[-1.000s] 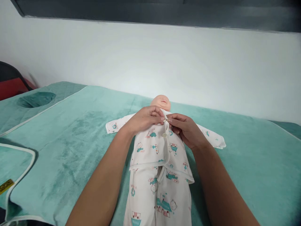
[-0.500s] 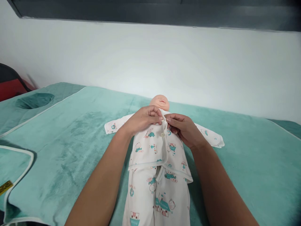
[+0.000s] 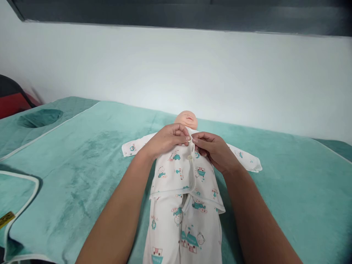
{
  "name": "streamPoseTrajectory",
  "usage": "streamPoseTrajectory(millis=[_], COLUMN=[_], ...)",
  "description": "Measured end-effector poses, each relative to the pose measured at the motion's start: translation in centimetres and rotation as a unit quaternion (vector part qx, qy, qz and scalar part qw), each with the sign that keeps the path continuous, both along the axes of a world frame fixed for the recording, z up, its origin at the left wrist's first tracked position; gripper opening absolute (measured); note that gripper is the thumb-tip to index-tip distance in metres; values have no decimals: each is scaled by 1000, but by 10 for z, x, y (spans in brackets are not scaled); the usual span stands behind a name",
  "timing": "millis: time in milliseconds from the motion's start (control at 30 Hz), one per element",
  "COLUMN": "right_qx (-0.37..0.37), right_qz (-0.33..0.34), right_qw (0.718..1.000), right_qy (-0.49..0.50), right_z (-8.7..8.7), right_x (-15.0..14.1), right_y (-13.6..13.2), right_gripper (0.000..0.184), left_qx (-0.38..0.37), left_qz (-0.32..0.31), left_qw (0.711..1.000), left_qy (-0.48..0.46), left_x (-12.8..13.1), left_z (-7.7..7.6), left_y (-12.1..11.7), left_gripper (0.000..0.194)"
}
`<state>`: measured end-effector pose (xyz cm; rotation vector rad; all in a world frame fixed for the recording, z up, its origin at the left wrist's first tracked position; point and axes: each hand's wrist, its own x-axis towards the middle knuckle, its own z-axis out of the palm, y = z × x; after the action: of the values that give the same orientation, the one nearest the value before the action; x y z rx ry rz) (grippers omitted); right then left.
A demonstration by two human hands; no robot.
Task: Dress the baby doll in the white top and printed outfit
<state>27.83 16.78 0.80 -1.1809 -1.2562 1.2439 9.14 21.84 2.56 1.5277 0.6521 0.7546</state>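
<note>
A baby doll [image 3: 187, 119] lies on its back, dressed in a white printed jacket [image 3: 173, 176] and matching trousers [image 3: 165, 231]. At the upper chest, my left hand [image 3: 172, 139] pinches the jacket's front edge between thumb and fingers. Just to its right, my right hand [image 3: 210, 146] grips the same front opening, its fingertips nearly touching the left ones. A small pale button [image 3: 189, 157] shows on the front edge below my fingers. Whatever fastening lies between the fingertips is mostly hidden. The jacket's sleeves stretch out flat to both sides.
A teal cover [image 3: 88, 176] with white piping spreads under the doll. At the left is a round hollow [image 3: 41, 118] in the bed, with a red and black object [image 3: 13, 97] beyond it. A white wall [image 3: 176, 69] rises behind the bed.
My right fingertips have shifted slightly left, closer to the left ones at the jacket's edge. The doll and clothes lie almost unchanged.
</note>
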Motion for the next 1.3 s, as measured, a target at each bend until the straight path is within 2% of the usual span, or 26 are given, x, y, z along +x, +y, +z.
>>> streamPoseTrajectory(millis=[200, 367, 733, 933, 1300], right_qx=[5, -1, 97, 129, 126], right_qz=[1, -13, -61, -57, -41], right_qw=[1000, 1000, 982, 975, 980], right_qy=[13, -23, -151, -170, -147], right_z=[0, 3, -3, -3, -6], right_x=[0, -2, -5, -6, -5], right_y=[0, -3, -3, -3, -1], right_gripper=[22, 23, 24, 19, 20], left_qx=[4, 7, 33, 33, 43], left_qz=[4, 2, -7, 3, 12], left_qw=[1000, 1000, 999, 999, 998], left_qy=[2, 11, 19, 40, 39], left_x=[0, 0, 0, -2, -1], left_z=[0, 2, 1, 3, -1], left_y=[0, -2, -1, -4, -2], left_gripper=[12, 12, 14, 18, 16])
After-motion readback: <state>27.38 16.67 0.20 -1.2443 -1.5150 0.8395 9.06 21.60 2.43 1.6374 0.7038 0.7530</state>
